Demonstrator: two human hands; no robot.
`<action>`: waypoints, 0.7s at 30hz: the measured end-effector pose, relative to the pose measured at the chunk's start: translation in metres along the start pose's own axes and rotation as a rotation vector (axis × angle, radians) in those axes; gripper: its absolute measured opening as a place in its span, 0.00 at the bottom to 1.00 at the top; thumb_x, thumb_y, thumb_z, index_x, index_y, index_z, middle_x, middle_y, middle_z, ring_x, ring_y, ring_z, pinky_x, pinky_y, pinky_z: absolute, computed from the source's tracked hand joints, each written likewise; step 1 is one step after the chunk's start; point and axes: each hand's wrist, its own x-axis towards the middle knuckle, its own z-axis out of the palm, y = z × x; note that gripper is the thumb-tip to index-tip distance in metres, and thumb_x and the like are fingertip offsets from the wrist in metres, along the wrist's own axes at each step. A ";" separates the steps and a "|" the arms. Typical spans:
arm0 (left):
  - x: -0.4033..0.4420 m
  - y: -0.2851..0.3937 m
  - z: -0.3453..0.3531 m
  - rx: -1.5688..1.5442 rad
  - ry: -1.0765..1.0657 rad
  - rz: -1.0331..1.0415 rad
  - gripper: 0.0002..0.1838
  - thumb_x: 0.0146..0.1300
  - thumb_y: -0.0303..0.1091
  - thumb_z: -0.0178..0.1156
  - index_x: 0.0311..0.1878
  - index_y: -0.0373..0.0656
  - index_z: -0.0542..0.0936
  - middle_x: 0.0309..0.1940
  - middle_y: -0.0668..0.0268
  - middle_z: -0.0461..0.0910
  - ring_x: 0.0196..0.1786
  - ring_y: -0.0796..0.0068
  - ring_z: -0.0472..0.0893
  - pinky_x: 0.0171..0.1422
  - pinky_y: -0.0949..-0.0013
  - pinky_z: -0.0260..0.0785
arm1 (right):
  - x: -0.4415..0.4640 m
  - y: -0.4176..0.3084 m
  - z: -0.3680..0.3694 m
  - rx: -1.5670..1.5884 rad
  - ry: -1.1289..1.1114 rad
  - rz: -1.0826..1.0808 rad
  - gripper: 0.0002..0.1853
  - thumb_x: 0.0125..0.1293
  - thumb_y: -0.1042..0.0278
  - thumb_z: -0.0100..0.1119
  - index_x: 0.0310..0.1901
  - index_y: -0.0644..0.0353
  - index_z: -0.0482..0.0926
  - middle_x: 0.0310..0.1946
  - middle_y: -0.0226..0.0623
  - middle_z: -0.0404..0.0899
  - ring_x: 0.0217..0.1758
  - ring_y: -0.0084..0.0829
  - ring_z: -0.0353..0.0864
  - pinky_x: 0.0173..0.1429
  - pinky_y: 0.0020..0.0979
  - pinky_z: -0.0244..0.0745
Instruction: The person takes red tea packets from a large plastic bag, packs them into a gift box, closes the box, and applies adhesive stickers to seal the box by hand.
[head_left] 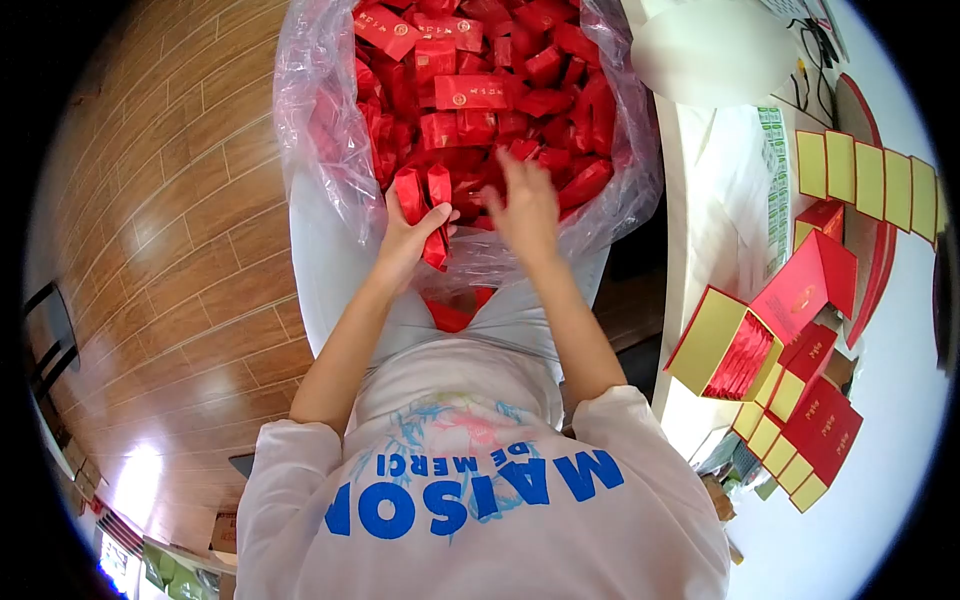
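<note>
My left hand (405, 240) is closed around a few small red packets (437, 245), its thumb lying across them. They stand on end at the near edge of a large clear plastic bag (320, 110). Inside the bag is a heap of many similar red packets (470, 93), some with gold print. Over the near right part of the heap, my right hand (530, 210) has its fingers stretched apart, slightly smeared by motion, and no packet shows in it. Whether its fingertips touch the heap, I cannot tell.
To the right, a white table (690, 230) bears an open red-and-gold box (710, 345) filled with red packets. Closed red boxes (815, 425) stand nearer, and a row of gold-sided boxes (870, 180) lies farther back. Wooden flooring (180, 240) spreads out on the left.
</note>
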 end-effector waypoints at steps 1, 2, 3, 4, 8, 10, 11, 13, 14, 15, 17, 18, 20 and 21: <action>-0.001 0.001 -0.001 0.011 0.020 0.011 0.42 0.63 0.33 0.65 0.71 0.45 0.46 0.55 0.56 0.72 0.53 0.66 0.79 0.53 0.62 0.76 | 0.012 0.009 -0.002 -0.095 0.006 0.083 0.34 0.53 0.65 0.69 0.62 0.59 0.69 0.43 0.44 0.75 0.53 0.46 0.71 0.56 0.44 0.70; -0.001 0.002 -0.001 0.021 0.039 0.021 0.42 0.63 0.32 0.65 0.71 0.44 0.45 0.53 0.56 0.72 0.50 0.67 0.81 0.50 0.63 0.77 | 0.021 0.019 0.000 -0.193 0.063 0.064 0.35 0.52 0.64 0.70 0.63 0.59 0.69 0.45 0.44 0.75 0.54 0.45 0.71 0.58 0.44 0.68; -0.002 0.002 -0.001 0.020 0.038 0.022 0.42 0.63 0.32 0.65 0.71 0.44 0.45 0.53 0.56 0.72 0.50 0.67 0.81 0.50 0.63 0.77 | 0.028 0.030 0.003 -0.292 0.121 0.044 0.36 0.50 0.63 0.72 0.63 0.59 0.69 0.46 0.44 0.75 0.56 0.45 0.70 0.60 0.44 0.66; -0.002 0.002 -0.001 0.032 0.041 0.008 0.40 0.64 0.32 0.63 0.70 0.46 0.47 0.57 0.56 0.70 0.53 0.64 0.80 0.53 0.61 0.77 | 0.032 0.044 0.012 -0.293 0.123 0.044 0.36 0.50 0.63 0.72 0.63 0.59 0.69 0.46 0.44 0.75 0.56 0.45 0.70 0.60 0.44 0.66; -0.002 0.003 -0.001 0.055 0.026 0.035 0.42 0.63 0.33 0.65 0.70 0.43 0.45 0.53 0.56 0.73 0.53 0.65 0.80 0.53 0.61 0.77 | 0.036 0.062 0.021 -0.144 -0.019 0.078 0.40 0.48 0.64 0.74 0.64 0.60 0.67 0.53 0.48 0.74 0.58 0.46 0.70 0.64 0.46 0.63; -0.006 0.007 -0.002 -0.036 0.008 0.009 0.41 0.64 0.35 0.64 0.70 0.43 0.47 0.53 0.56 0.73 0.54 0.64 0.79 0.54 0.60 0.76 | 0.035 0.042 -0.001 0.132 0.184 0.163 0.39 0.47 0.69 0.72 0.63 0.62 0.66 0.55 0.47 0.73 0.60 0.47 0.70 0.65 0.46 0.62; -0.007 0.009 -0.001 -0.120 -0.024 -0.021 0.39 0.64 0.36 0.63 0.70 0.43 0.49 0.54 0.57 0.74 0.55 0.64 0.79 0.55 0.58 0.76 | 0.031 0.031 -0.014 0.131 0.182 0.163 0.39 0.47 0.69 0.72 0.63 0.62 0.66 0.55 0.47 0.73 0.60 0.47 0.70 0.65 0.46 0.62; -0.007 0.013 0.002 -0.240 -0.114 -0.125 0.35 0.65 0.38 0.62 0.69 0.43 0.54 0.55 0.58 0.74 0.56 0.65 0.78 0.56 0.58 0.75 | 0.017 0.011 -0.041 0.365 0.288 0.089 0.37 0.46 0.73 0.70 0.62 0.63 0.68 0.57 0.47 0.73 0.63 0.49 0.68 0.67 0.44 0.62; -0.007 0.016 0.005 -0.360 -0.200 -0.228 0.32 0.66 0.39 0.61 0.68 0.43 0.59 0.56 0.59 0.75 0.57 0.65 0.78 0.58 0.58 0.74 | 0.007 -0.001 -0.054 0.398 0.256 -0.018 0.37 0.45 0.77 0.68 0.61 0.63 0.68 0.60 0.48 0.71 0.64 0.49 0.69 0.69 0.42 0.62; -0.009 0.019 0.012 -0.357 -0.212 -0.230 0.32 0.66 0.39 0.61 0.68 0.43 0.59 0.56 0.59 0.75 0.57 0.65 0.78 0.58 0.58 0.74 | -0.004 -0.008 -0.057 0.418 0.259 -0.159 0.36 0.45 0.81 0.65 0.61 0.63 0.68 0.64 0.49 0.68 0.65 0.49 0.68 0.68 0.43 0.63; -0.013 0.024 0.027 -0.413 -0.292 -0.281 0.25 0.68 0.41 0.60 0.65 0.45 0.66 0.58 0.61 0.74 0.58 0.68 0.77 0.61 0.61 0.72 | -0.026 -0.019 -0.065 0.439 0.136 -0.408 0.36 0.44 0.84 0.61 0.61 0.62 0.68 0.67 0.50 0.64 0.68 0.51 0.66 0.70 0.45 0.62; -0.011 0.021 0.031 -0.420 -0.334 -0.293 0.24 0.69 0.41 0.59 0.65 0.46 0.68 0.57 0.63 0.75 0.59 0.70 0.76 0.62 0.64 0.71 | -0.036 -0.027 -0.070 0.424 0.054 -0.439 0.37 0.44 0.85 0.60 0.62 0.62 0.68 0.69 0.51 0.62 0.70 0.51 0.64 0.72 0.46 0.60; -0.021 0.034 0.043 -0.341 -0.359 -0.274 0.25 0.68 0.42 0.59 0.65 0.46 0.67 0.57 0.63 0.75 0.59 0.71 0.76 0.61 0.63 0.72 | -0.053 -0.038 -0.084 0.431 -0.052 -0.420 0.38 0.45 0.85 0.58 0.64 0.61 0.66 0.72 0.52 0.56 0.73 0.52 0.59 0.74 0.47 0.57; -0.025 0.039 0.049 -0.270 -0.379 -0.256 0.26 0.68 0.42 0.59 0.65 0.45 0.66 0.56 0.64 0.75 0.59 0.71 0.76 0.61 0.63 0.72 | -0.061 -0.043 -0.098 0.428 -0.036 -0.416 0.38 0.45 0.85 0.58 0.64 0.61 0.66 0.72 0.52 0.56 0.73 0.52 0.59 0.74 0.47 0.57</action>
